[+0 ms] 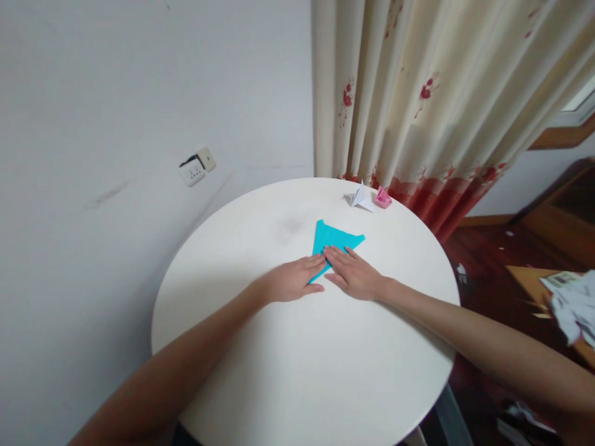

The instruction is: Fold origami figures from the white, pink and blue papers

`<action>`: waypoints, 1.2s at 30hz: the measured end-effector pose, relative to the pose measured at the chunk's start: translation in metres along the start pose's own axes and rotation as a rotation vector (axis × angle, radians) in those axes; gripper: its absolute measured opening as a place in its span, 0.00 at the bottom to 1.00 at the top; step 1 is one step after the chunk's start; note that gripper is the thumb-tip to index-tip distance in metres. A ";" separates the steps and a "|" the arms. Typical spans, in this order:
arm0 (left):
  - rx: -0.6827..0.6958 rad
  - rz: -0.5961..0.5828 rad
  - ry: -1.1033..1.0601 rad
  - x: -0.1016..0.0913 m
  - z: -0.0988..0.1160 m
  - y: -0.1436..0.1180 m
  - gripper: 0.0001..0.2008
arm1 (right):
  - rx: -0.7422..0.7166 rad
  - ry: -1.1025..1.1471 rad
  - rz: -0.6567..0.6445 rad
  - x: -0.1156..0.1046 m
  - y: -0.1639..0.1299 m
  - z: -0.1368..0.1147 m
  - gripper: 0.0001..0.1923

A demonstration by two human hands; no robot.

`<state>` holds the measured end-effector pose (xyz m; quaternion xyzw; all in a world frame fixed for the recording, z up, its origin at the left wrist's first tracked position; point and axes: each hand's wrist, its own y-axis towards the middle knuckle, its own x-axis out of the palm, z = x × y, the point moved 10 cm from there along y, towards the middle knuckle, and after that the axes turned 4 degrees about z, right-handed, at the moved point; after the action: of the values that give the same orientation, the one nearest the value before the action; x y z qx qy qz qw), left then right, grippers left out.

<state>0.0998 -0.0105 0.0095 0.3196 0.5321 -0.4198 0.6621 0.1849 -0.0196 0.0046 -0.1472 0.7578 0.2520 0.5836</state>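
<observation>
White plaster formed the wall [116, 93] across the left of the view, and a double socket plate [198, 167] was fixed to it low down. Cream curtains [441, 93] printed with red flowers were hung on the right, their red hem gathered just behind the table. A round white table [302, 371] was set against wall and curtain, and both bare forearms were stretched across it from the near edge. The left hand [292, 280] was laid flat, palm down, with its fingers extended over the lower tip of a folded turquoise paper [335, 241]; nothing was gripped, the sheet being only pressed to the tabletop. The right hand [356, 275] was likewise spread flat (fingers straight and close together), resting on the same lower part of the paper, just beside the left hand. The paper itself was placed near the middle of the table, its pointed end hidden under the fingers and its wider end turned toward the curtain. Well apart from it, by the far rim, a small white folded paper figure [360, 197] and a smaller pink one [383, 198] were left side by side.
</observation>
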 end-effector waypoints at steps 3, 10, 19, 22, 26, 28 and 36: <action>-0.017 -0.031 0.002 0.003 -0.002 -0.001 0.35 | 0.098 -0.057 -0.010 -0.008 -0.016 0.044 0.36; -0.008 -0.016 0.019 0.000 -0.001 -0.003 0.35 | 0.412 -0.144 0.088 -0.031 -0.040 0.143 0.36; -0.011 0.006 -0.005 0.001 -0.002 -0.005 0.37 | 0.047 -0.049 0.029 -0.010 -0.006 0.013 0.36; 0.006 0.027 -0.052 -0.001 -0.001 -0.006 0.36 | 0.022 -0.029 -0.031 -0.002 -0.006 -0.005 0.38; 0.037 0.000 -0.068 0.000 0.002 -0.006 0.32 | 0.023 -0.027 -0.032 -0.003 -0.008 -0.003 0.39; 0.035 -0.016 -0.047 0.002 0.000 -0.006 0.32 | 0.019 -0.029 -0.023 -0.003 -0.009 0.001 0.38; 0.055 -0.045 -0.029 0.006 -0.003 -0.007 0.33 | 0.156 -0.116 0.002 -0.011 -0.028 0.082 0.36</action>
<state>0.0924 -0.0124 0.0034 0.3196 0.5180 -0.4534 0.6511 0.2684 0.0022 -0.0068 -0.0855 0.7402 0.2010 0.6359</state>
